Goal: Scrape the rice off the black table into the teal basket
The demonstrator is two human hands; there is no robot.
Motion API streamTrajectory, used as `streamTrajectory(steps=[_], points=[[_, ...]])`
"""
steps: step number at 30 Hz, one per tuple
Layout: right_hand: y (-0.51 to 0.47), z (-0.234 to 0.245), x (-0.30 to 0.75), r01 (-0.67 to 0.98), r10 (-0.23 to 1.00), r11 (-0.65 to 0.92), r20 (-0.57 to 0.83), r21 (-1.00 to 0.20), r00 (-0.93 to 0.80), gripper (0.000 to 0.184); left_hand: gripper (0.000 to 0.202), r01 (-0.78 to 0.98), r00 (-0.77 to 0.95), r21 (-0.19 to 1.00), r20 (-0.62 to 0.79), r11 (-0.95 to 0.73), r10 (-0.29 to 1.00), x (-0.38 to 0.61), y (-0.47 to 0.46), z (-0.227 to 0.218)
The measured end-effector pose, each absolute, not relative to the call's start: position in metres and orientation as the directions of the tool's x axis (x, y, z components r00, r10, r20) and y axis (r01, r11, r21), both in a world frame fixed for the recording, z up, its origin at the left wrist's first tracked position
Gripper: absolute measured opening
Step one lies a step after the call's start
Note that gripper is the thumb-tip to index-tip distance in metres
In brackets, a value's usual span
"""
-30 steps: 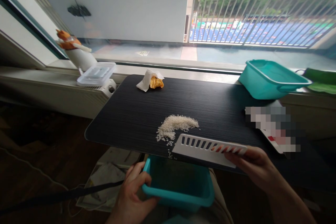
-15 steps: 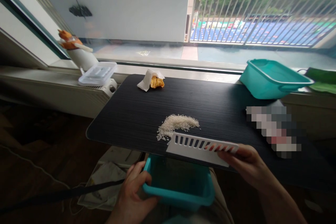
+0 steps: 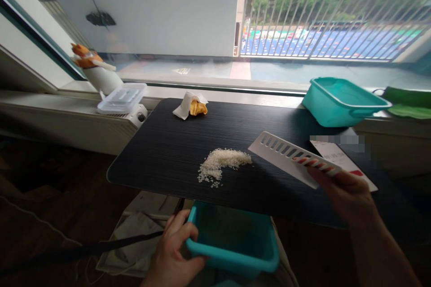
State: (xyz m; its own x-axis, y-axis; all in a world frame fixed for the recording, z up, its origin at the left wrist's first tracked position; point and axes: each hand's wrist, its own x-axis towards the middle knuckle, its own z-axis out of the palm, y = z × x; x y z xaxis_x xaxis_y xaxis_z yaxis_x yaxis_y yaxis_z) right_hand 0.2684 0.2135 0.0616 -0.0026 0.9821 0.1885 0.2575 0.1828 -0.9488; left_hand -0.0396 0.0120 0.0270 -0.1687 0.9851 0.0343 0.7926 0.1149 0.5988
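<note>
A loose pile of white rice (image 3: 222,161) lies on the dark tabletop (image 3: 148,152), with stray grains toward the front edge. My right hand (image 3: 343,188) grips a white slotted plastic strip (image 3: 286,161) by its right end, holding it tilted over the table to the right of the rice and apart from it. Below the table's front edge, my left hand (image 3: 180,246) is closed on the left rim of a teal plastic tub (image 3: 232,255). The tub's inside is dark, and its contents cannot be made out.
At the back right stands another teal basin (image 3: 346,103), near green cloth (image 3: 411,103). A phone (image 3: 340,161), partly blurred, lies by my right hand. Crumpled tissue with an orange wrapper (image 3: 198,107) sits at the back. A clear plastic box (image 3: 123,97) rests on the left ledge.
My right hand has lifted the slotted strip away from the table's front edge, up and to the right, clear of the rice. My left hand still holds the tub.
</note>
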Motion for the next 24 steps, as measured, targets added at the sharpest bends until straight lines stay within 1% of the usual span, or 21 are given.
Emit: streamTrajectory(steps=[3,8,11,14,19,24], points=[[0.223,0.057,0.269,0.262,0.975,0.222,0.218,-0.939,-0.042,0.016,0.019,0.791,-0.162,0.599,0.013,0.122,0.987,-0.034,0.015,0.03],[0.225,0.057,0.259,0.321,0.955,0.275,0.219,-0.906,-0.201,0.024,0.018,0.792,-0.16,0.6,0.023,0.114,0.987,-0.028,0.017,0.03],[0.219,0.06,0.255,0.341,0.934,0.306,0.211,-0.889,-0.288,0.023,0.018,0.801,-0.161,0.588,0.026,0.116,0.987,-0.026,0.017,0.028],[0.211,0.063,0.254,0.315,0.908,0.332,0.211,-0.889,-0.362,0.02,0.019,0.804,-0.155,0.584,0.024,0.112,0.988,-0.025,0.018,0.028],[0.197,0.069,0.256,0.23,0.855,0.36,0.221,-0.904,-0.47,0.022,0.019,0.799,-0.148,0.591,0.014,0.111,0.989,-0.027,0.018,0.027],[0.185,0.072,0.265,0.223,0.818,0.359,0.19,-0.906,-0.543,0.026,0.017,0.798,-0.122,0.597,0.021,0.086,0.992,-0.029,0.014,0.02]])
